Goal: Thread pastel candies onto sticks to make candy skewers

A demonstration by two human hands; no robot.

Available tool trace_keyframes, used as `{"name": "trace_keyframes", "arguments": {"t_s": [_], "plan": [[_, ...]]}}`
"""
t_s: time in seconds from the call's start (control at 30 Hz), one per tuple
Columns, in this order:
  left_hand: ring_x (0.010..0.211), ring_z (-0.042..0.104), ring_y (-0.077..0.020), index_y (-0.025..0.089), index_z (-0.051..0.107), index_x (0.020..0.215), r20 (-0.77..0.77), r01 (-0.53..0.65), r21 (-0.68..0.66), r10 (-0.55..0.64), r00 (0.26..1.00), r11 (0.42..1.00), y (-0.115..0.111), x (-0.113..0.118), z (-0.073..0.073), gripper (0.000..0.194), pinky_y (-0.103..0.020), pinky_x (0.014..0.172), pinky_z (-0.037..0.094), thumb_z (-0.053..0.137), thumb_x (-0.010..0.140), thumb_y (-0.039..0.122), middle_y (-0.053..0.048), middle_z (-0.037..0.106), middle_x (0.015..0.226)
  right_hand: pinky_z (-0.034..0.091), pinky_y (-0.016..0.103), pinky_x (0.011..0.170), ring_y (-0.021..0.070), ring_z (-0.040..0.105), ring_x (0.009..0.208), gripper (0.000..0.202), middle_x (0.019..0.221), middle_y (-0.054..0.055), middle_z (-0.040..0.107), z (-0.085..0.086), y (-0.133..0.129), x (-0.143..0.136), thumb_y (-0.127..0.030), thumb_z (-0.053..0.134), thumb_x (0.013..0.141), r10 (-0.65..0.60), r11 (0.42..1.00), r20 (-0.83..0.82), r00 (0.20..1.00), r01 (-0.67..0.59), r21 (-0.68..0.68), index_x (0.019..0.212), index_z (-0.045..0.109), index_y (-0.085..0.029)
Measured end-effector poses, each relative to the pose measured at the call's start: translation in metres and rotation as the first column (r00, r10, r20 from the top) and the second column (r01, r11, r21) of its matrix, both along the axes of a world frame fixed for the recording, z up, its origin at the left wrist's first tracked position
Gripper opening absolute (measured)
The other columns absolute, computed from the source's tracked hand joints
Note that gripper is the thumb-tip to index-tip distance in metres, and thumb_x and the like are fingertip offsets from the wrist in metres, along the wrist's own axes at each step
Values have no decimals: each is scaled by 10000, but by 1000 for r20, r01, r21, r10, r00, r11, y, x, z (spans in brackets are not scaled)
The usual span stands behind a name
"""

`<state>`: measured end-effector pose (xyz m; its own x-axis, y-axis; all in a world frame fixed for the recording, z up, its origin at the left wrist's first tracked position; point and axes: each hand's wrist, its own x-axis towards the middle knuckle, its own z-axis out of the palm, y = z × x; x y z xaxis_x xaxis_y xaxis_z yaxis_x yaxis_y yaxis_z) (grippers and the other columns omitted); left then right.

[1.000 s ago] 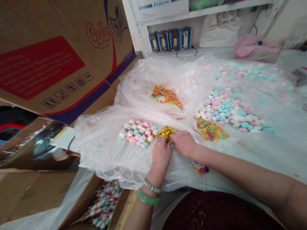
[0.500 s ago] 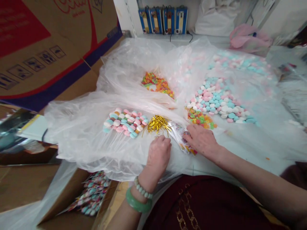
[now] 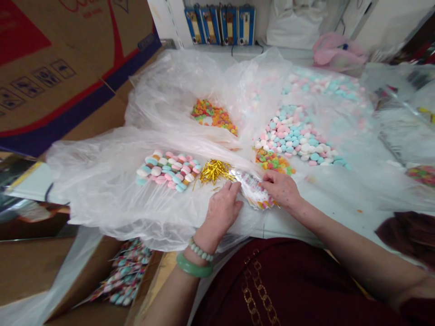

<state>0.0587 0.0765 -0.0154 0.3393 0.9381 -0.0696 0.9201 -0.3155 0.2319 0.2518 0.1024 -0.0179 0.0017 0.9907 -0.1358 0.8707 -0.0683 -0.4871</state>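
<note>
On the table in front of me lies a small stack of clear printed plastic bags (image 3: 253,191), fanned out, with orange along the lower edge. My right hand (image 3: 281,188) pinches the upper right edge of these bags between thumb and fingers. At their left end is my left hand (image 3: 222,206), its fingertips touching the edge and its thumb held apart from the fingers. Just beyond it sits a pile of gold twist ties (image 3: 215,172). Left of the ties, several marshmallow candy skewers (image 3: 168,170) lie side by side with their sticks towards me.
Loose pink, white and blue candies (image 3: 295,136) spread over the plastic sheet (image 3: 112,181). Gummy rings lie in two heaps, a near heap (image 3: 273,160) and a far heap (image 3: 214,115). A large carton (image 3: 78,68) stands left. Below, an open box (image 3: 78,290) holds finished-looking skewers.
My left hand has gone from a closed fist to fingers reaching out at the bags. The bags are more fanned out, and my right hand grips their edge. The view has shifted slightly.
</note>
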Motion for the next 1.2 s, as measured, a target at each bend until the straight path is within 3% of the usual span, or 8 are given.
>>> {"name": "trace_keyframes", "arguments": {"t_s": [0.1,0.27,0.47,0.8,0.9,1.0,1.1,1.2], "plan": [[907,585,-204,225,508,1195,-65,28,39,-25,998,999,12,4,2,338,-301,741,444,356,902,156,-82,566,1062,282,240,554,141,532,677,127,683,-27,605,0,-3,3,-257,501,760,-10,1000,-13,1000,10,23,688,596,-213],[894,603,-223,172,530,1185,-65,-129,44,132,989,991,31,2,-4,379,-308,715,459,288,901,108,-123,568,1073,294,243,564,156,543,717,148,781,-4,638,2,-10,9,-321,502,799,-12,1000,19,1000,12,-17,813,608,-220],[1018,581,-225,171,511,1271,219,-205,86,182,959,975,34,-6,-9,445,-339,862,465,355,859,106,-118,587,1128,311,247,567,174,560,722,306,839,14,642,0,-17,10,-427,568,784,74,991,110,991,-61,-118,1010,587,-222],[793,591,-163,191,712,863,574,-322,-92,314,756,942,7,-21,30,188,-307,770,472,562,757,228,-36,691,871,352,247,632,148,539,725,141,705,-20,603,-5,-21,23,-261,512,751,-3,995,-177,984,20,95,664,609,-209],[597,532,-121,178,707,798,666,-288,-410,500,555,866,-6,-14,27,167,-246,565,428,579,749,273,-19,660,706,381,260,648,152,521,709,131,693,-10,581,1,-22,22,-302,568,716,-51,988,-474,879,115,107,656,607,-192],[548,505,-97,148,697,796,703,-113,-658,661,262,744,-21,1,24,227,-215,483,378,637,738,359,-43,659,745,345,241,537,115,437,551,163,567,-43,493,14,-21,6,-339,605,684,-166,984,-773,612,152,-91,654,575,-182],[735,604,-150,143,686,930,668,169,-724,741,-69,668,-32,13,25,359,-247,600,469,705,705,420,-102,671,966,313,224,485,95,409,499,166,537,-56,478,26,-21,-24,-321,631,652,-227,973,-887,402,52,-225,653,553,-174],[808,618,-171,152,674,975,590,305,-684,748,-303,663,-36,11,26,389,-294,695,501,724,702,425,-92,669,981,324,220,484,95,435,508,147,565,-50,515,29,-24,-60,-296,635,657,-185,977,-896,404,-19,-211,698,570,-170]]}}
